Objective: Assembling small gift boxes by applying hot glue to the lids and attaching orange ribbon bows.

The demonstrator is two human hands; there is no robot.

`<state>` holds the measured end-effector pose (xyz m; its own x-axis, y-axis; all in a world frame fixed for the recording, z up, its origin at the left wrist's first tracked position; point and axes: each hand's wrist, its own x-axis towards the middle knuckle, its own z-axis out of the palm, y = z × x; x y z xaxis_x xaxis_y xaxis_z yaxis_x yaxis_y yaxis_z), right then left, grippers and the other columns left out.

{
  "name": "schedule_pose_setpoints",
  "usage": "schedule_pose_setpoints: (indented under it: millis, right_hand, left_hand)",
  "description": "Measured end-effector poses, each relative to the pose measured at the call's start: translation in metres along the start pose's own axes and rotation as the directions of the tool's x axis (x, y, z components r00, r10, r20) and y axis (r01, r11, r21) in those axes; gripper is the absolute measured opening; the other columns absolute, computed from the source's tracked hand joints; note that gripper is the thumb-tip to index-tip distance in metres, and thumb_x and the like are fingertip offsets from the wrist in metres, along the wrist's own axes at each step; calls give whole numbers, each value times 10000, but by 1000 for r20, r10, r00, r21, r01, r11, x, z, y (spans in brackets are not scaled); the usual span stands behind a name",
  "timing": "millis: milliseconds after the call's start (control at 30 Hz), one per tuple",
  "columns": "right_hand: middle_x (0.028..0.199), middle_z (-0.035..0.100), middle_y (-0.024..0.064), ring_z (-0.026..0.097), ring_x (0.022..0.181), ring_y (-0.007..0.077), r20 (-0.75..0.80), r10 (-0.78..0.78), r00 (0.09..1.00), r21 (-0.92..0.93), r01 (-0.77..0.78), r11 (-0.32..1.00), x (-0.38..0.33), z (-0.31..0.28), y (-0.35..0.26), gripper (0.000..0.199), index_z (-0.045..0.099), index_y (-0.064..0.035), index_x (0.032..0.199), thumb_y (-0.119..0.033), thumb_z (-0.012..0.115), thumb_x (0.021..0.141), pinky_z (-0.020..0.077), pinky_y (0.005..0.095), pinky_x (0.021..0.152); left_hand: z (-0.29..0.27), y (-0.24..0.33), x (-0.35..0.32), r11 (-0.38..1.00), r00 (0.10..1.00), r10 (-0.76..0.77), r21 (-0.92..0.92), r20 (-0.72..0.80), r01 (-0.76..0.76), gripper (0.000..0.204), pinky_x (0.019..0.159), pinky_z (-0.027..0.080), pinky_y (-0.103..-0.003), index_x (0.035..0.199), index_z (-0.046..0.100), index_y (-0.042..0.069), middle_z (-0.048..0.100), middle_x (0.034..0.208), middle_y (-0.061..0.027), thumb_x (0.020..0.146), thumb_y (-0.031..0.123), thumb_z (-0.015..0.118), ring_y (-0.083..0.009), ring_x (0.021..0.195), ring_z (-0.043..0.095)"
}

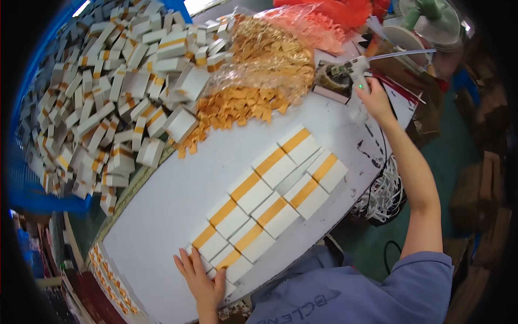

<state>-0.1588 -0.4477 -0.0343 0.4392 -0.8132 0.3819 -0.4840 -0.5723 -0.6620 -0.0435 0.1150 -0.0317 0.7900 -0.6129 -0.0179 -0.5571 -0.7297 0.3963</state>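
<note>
Two rows of small white boxes (278,164), each with a gold band, lie side by side on the white tabletop (156,216). At the near end of the rows, my left hand (202,283) rests with fingers spread, touching the nearest boxes. My right hand (377,101) is wrapped around a white hot glue gun (357,69) at the far right of the table. A clear glue stick (402,53) pokes out from its back, and a small green light glows on it. The gun's front end is over a dark, glue-stained stand (333,81).
A large heap of banded white boxes (116,102) fills the blue crate (24,127) at left. Gold ribbon bows (243,105) spill from a clear bag (270,54). Pink bows (307,24) lie behind. A fan (434,21) stands far right; white strips (383,197) hang below the table edge.
</note>
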Motion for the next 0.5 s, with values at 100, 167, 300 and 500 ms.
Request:
schedule_pose_setpoints:
  millis: [100,167,300,500]
  right_hand:
    - [816,593,67,586,736,131,328,414,849,233,-498,835,24,-6,-19,383,543,-23,1026,-291,653,774,456,296,563]
    - [937,572,163,558,843,273,-101,-116,988,-27,114,993,27,-2,19,489,489,34,1066,-282,679,745,450,389,737]
    - [1261,432,213,400,1164,366,111,-549,828,-126,560,819,-73,-3,-72,603,416,-4,1257,-206,657,742,306,425,974]
    - [1399,295,195,262,1269,411,608,-557,565,-81,742,665,-165,15,-128,675,422,-85,1303,-314,644,709,186,491,1033]
  left_hand:
    - [-3,0,2,1000,1000,12,-21,-7,-12,744,1025,191,-543,1325,342,10,209,1398,-282,725,303,669,-514,1285,128]
    - [-3,3,6,999,999,31,-17,-22,-31,720,1037,183,-524,1331,336,12,197,1415,-260,737,277,647,-492,1299,121]
    - [-2,-2,11,1000,998,21,6,-54,-21,725,1031,209,-517,1328,346,19,206,1417,-246,733,293,657,-495,1292,137]
    - [-7,-12,-2,995,994,-30,92,-102,39,746,1023,230,-535,1330,361,40,223,1401,-260,740,386,661,-515,1266,178]
